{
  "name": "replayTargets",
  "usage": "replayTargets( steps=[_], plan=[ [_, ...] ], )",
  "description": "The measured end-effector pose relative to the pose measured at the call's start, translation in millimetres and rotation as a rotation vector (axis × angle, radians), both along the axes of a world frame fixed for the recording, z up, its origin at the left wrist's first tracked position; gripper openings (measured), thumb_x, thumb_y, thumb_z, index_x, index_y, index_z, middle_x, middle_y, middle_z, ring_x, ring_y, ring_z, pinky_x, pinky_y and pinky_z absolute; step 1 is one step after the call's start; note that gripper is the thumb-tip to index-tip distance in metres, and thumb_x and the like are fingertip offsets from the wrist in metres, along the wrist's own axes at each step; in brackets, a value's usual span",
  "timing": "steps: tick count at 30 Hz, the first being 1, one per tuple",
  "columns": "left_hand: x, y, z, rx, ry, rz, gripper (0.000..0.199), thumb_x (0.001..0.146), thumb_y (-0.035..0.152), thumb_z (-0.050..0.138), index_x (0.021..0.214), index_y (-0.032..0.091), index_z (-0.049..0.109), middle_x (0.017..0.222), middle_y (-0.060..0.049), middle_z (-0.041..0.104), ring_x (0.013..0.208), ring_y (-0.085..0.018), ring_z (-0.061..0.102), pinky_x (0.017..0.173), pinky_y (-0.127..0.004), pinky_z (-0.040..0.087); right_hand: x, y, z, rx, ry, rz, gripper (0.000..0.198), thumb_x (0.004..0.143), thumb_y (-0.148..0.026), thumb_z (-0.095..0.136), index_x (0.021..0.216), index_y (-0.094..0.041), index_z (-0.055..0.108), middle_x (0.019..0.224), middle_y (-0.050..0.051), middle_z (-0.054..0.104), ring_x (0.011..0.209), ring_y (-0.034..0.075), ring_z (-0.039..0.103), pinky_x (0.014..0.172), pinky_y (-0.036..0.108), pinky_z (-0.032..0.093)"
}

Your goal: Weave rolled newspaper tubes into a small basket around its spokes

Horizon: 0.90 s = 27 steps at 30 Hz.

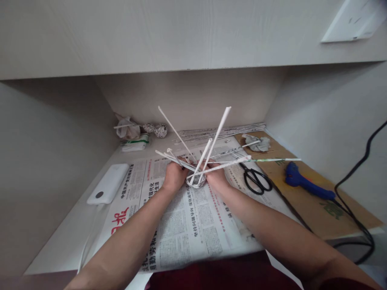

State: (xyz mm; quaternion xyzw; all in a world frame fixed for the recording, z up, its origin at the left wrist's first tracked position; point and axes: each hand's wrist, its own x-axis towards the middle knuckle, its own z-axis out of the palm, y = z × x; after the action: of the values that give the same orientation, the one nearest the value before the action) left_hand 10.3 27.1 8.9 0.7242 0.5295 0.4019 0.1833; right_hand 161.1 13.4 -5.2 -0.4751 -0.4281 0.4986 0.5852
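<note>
A small round weave of rolled paper sticks [196, 183] is held between my two hands, over the newspaper [181, 237]. Several white sticks rise and fan out from it; the longest upright one leans to the right. My left hand [175, 175] closes on its left side, fingertips mostly hidden behind the sticks. On the far right side my right hand [216, 174] grips the weave, its fingers partly covered too. One long paper stick [272, 160] stretches out to the right past the black-handled scissors [255, 177].
A blue glue gun [308, 183] with a black cable [356, 169] lies on brown cardboard [326, 219] at right, near crumpled paper [256, 143]. Paper sticks [223, 132] lie along the back wall. On the left are a white power bank [109, 183], a tissue pack [135, 143] and a woven piece [160, 130].
</note>
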Motion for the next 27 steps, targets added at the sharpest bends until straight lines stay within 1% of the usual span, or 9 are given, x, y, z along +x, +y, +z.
replayTargets(
  steps=[4, 8, 10, 14, 16, 19, 21, 24, 27],
  plan=[
    [0.8, 1.4, -3.7, 0.024, 0.002, -0.016, 0.019, 0.079, 0.015, 0.057, 0.079, 0.019, 0.076, 0.084, -0.006, 0.076, 0.082, -0.020, 0.070, 0.075, -0.026, 0.052, -2.3, -0.9, 0.7, -0.058, 0.105, -0.060, 0.031, 0.060, -0.041, 0.073, 0.079, -0.020, 0.059, 0.072, 0.001, 0.070, 0.067, 0.019, 0.066, 0.057, 0.027, 0.048],
    [2.2, 0.9, -3.8, 0.017, -0.016, -0.035, 0.021, 0.079, 0.017, 0.056, 0.083, 0.019, 0.077, 0.087, -0.006, 0.076, 0.085, -0.021, 0.070, 0.078, -0.027, 0.053, -3.3, 0.9, 2.0, -0.116, 0.190, -0.109, 0.037, 0.055, -0.037, 0.076, 0.080, -0.022, 0.053, 0.066, -0.002, 0.067, 0.064, 0.018, 0.065, 0.057, 0.027, 0.049],
    [2.4, 0.6, -3.6, 0.007, -0.031, -0.040, 0.021, 0.079, 0.018, 0.057, 0.084, 0.019, 0.077, 0.088, -0.006, 0.076, 0.085, -0.020, 0.069, 0.078, -0.027, 0.053, -3.3, 2.5, 4.0, -0.148, 0.217, -0.086, 0.038, 0.054, -0.038, 0.077, 0.079, -0.022, 0.054, 0.063, -0.002, 0.066, 0.063, 0.019, 0.065, 0.057, 0.028, 0.049],
    [1.3, 1.5, -5.8, 0.014, -0.049, -0.057, 0.019, 0.079, 0.020, 0.057, 0.083, 0.019, 0.076, 0.089, -0.006, 0.076, 0.084, -0.020, 0.069, 0.078, -0.027, 0.052, -2.2, 3.6, 10.0, -0.175, 0.253, 0.022, 0.035, 0.051, -0.039, 0.077, 0.073, -0.021, 0.056, 0.061, -0.001, 0.066, 0.064, 0.020, 0.066, 0.056, 0.029, 0.048],
    [0.5, 2.3, -7.3, 0.029, -0.043, -0.060, 0.019, 0.079, 0.020, 0.058, 0.082, 0.019, 0.076, 0.089, -0.006, 0.076, 0.085, -0.020, 0.069, 0.079, -0.027, 0.052, -1.9, 2.7, 12.2, -0.186, 0.267, 0.032, 0.034, 0.049, -0.038, 0.077, 0.071, -0.021, 0.057, 0.061, -0.001, 0.066, 0.064, 0.020, 0.066, 0.054, 0.028, 0.047],
    [0.1, 2.7, -8.0, 0.026, -0.042, -0.052, 0.018, 0.079, 0.020, 0.058, 0.082, 0.019, 0.076, 0.089, -0.006, 0.076, 0.085, -0.020, 0.070, 0.079, -0.027, 0.052, -2.0, 1.0, 12.3, -0.170, 0.262, -0.003, 0.031, 0.050, -0.035, 0.076, 0.072, -0.021, 0.058, 0.060, -0.002, 0.066, 0.061, 0.019, 0.065, 0.053, 0.027, 0.046],
    [0.6, 2.0, -7.2, 0.014, -0.056, -0.039, 0.018, 0.079, 0.021, 0.058, 0.081, 0.019, 0.076, 0.087, -0.006, 0.076, 0.085, -0.021, 0.070, 0.078, -0.027, 0.052, -2.3, 0.3, 10.6, -0.143, 0.272, -0.022, 0.030, 0.052, -0.032, 0.074, 0.075, -0.020, 0.059, 0.060, -0.003, 0.066, 0.059, 0.018, 0.064, 0.055, 0.027, 0.047],
    [2.2, 0.4, -5.4, -0.009, -0.099, -0.029, 0.017, 0.078, 0.022, 0.059, 0.079, 0.018, 0.075, 0.084, -0.006, 0.076, 0.082, -0.021, 0.070, 0.075, -0.026, 0.052, -3.1, 0.1, 7.5, -0.106, 0.306, -0.044, 0.031, 0.052, -0.029, 0.075, 0.078, -0.020, 0.060, 0.060, -0.004, 0.065, 0.060, 0.018, 0.064, 0.059, 0.029, 0.050],
    [4.1, -0.5, -4.8, -0.034, -0.136, -0.023, 0.017, 0.078, 0.024, 0.060, 0.080, 0.017, 0.076, 0.084, -0.006, 0.076, 0.081, -0.021, 0.071, 0.073, -0.026, 0.052, -4.0, -0.2, 6.8, -0.086, 0.293, -0.051, 0.032, 0.052, -0.028, 0.075, 0.079, -0.020, 0.062, 0.061, -0.003, 0.066, 0.062, 0.018, 0.065, 0.059, 0.028, 0.049]
  ],
)
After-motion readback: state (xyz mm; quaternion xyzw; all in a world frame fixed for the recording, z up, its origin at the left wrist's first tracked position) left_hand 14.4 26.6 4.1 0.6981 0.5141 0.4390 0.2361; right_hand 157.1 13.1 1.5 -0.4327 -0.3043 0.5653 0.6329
